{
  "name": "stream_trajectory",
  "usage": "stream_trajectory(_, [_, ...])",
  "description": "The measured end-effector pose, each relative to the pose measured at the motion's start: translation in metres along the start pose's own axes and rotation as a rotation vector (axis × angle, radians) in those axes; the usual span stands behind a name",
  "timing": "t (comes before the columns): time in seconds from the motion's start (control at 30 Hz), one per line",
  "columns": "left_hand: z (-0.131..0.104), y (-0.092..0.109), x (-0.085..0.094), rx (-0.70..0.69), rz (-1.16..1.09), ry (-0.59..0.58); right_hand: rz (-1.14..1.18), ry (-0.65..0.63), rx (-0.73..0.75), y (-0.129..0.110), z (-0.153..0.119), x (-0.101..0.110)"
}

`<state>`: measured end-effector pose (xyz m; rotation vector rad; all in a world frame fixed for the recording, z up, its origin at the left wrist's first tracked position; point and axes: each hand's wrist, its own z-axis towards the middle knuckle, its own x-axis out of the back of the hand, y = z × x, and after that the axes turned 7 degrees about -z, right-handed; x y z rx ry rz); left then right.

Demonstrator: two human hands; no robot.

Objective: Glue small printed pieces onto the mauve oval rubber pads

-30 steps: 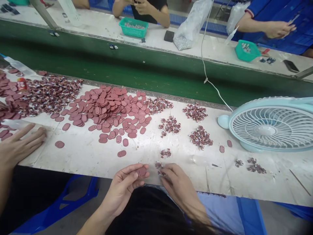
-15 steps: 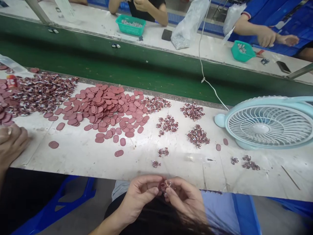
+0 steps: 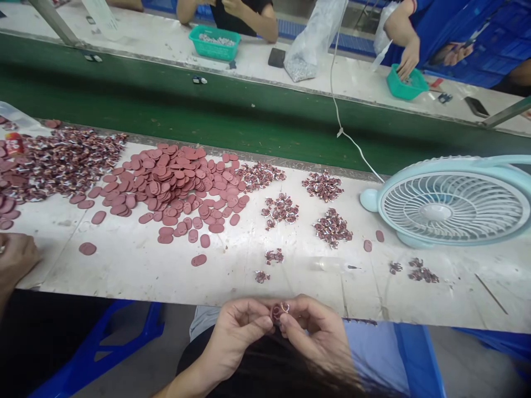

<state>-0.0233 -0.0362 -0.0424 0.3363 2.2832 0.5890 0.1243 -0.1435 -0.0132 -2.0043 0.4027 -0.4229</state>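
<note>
Both my hands meet just below the near edge of the white table (image 3: pixel 136 265). My left hand (image 3: pixel 238 326) pinches a small pink oval tag (image 3: pixel 275 313) between thumb and fingers. My right hand (image 3: pixel 313 326) holds a little metal ring piece (image 3: pixel 285 306) against that tag. A big pile of pink oval tags (image 3: pixel 174 179) lies on the table ahead to the left. Small heaps of dark red ring pieces (image 3: pixel 281 210) lie in front of my hands.
A light blue table fan (image 3: pixel 452 202) lies at the right, its white cable (image 3: pixel 344 132) crossing the green conveyor belt (image 3: pixel 207 110). Another person's hand (image 3: pixel 16 257) rests at the table's left edge. People work at the far bench beside green baskets (image 3: pixel 214 43).
My hands left the table edge, came together toward my body, and now hold the tag and ring piece. The neighbour's hand at left drew back and closed.
</note>
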Motion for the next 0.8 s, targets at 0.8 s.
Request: stream_trajectory(0.8, [-0.008, 0.014, 0.03, -0.386, 0.384, 0.198, 0.403, 0.166, 0.031, 0.033, -0.013, 0.018])
